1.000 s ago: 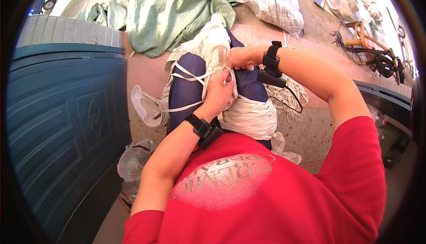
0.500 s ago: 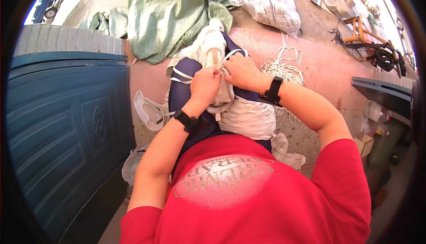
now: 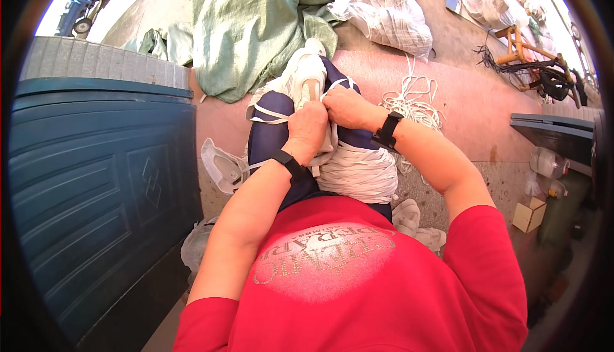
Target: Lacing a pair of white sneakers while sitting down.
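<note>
A white shoe [image 3: 311, 87] lies between my knees, its toe pointing away from me. My left hand [image 3: 308, 128] is closed on its near part, the fingertips mostly hidden behind the fist. Close beside it, my right hand [image 3: 348, 107] pinches a white shoelace [image 3: 340, 84] at the shoe's right edge. Another strand of white lace [image 3: 271, 114] crosses my left knee towards my left hand. A thick bundle of white laces [image 3: 359, 174] rests on my lap, under my right wrist.
Another white shoe piece [image 3: 221, 166] hangs by my left leg. Loose laces [image 3: 412, 101] lie tangled on the floor at right. Beyond are a green cloth [image 3: 249, 32] and a filled plastic bag [image 3: 389, 14]. A blue door [image 3: 109, 192] stands close at left; a wooden-framed stool [image 3: 527, 58] stands far right.
My left hand has turned and moved slightly right and down, closing over the near part of the shoe. My right hand stays beside it at the lace. The whole view has shifted slightly.
</note>
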A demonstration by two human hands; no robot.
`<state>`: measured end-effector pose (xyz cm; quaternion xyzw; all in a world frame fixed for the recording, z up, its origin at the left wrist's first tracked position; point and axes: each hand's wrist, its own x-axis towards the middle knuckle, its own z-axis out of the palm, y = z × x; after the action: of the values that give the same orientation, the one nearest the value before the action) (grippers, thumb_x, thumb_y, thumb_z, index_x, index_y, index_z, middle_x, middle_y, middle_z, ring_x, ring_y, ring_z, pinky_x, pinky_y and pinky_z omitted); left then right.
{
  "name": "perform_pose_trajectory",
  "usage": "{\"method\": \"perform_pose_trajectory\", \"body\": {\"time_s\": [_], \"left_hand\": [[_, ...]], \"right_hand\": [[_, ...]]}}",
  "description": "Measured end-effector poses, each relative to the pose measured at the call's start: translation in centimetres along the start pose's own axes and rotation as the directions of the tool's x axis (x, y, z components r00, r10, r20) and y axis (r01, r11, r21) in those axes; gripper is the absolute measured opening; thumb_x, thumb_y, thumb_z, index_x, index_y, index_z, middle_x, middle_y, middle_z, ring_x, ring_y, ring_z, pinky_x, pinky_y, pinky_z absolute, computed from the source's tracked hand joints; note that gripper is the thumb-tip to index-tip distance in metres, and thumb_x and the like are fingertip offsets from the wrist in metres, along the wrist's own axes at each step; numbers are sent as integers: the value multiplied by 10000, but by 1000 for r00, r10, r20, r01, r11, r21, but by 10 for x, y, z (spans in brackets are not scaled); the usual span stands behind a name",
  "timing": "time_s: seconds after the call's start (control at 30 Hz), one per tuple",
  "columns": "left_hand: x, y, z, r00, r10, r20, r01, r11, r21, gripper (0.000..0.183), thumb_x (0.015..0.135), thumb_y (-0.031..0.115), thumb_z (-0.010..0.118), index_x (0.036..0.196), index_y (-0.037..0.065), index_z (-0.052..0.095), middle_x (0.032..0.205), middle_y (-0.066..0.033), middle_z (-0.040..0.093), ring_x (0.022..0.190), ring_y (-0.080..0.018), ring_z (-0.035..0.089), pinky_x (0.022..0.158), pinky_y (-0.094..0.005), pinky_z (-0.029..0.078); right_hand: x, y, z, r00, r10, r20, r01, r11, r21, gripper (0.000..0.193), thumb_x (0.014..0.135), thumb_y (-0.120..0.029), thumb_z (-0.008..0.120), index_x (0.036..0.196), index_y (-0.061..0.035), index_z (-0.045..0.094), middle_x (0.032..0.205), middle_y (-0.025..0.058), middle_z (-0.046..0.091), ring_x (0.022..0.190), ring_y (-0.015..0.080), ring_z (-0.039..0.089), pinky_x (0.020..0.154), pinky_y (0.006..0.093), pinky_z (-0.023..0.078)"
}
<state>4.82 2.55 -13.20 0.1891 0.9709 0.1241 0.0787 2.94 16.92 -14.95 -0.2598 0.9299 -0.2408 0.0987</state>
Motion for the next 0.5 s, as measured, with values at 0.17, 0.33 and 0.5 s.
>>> {"method": "perform_pose_trajectory", "body": {"time_s": [0.17,0.33,0.5], "left_hand": [[0,4,6,1000,21,-1,-21,993,114,103,808,137,504,801,38,534,743,-129,592,646,-270,632,498,-362,503],[-3,2,0,988,150,-35,-138,966,219,119,806,141,506,808,23,514,759,-131,578,627,-250,619,494,-345,500],[-63,-7,-62,951,176,255,-145,980,-136,168,811,165,529,804,-3,532,689,-88,575,635,-220,600,559,-331,463]], "right_hand": [[2,6,5,999,-15,-34,19,994,112,163,715,-150,532,770,-22,617,835,173,585,835,348,551,715,436,456],[-2,-2,-1,999,33,-29,-28,986,162,171,726,-170,537,803,-41,618,859,165,583,875,348,536,757,439,435],[-33,-39,-19,950,-138,-280,137,990,-25,226,748,-189,591,944,-76,579,1011,100,561,1013,279,495,838,393,401]]}}
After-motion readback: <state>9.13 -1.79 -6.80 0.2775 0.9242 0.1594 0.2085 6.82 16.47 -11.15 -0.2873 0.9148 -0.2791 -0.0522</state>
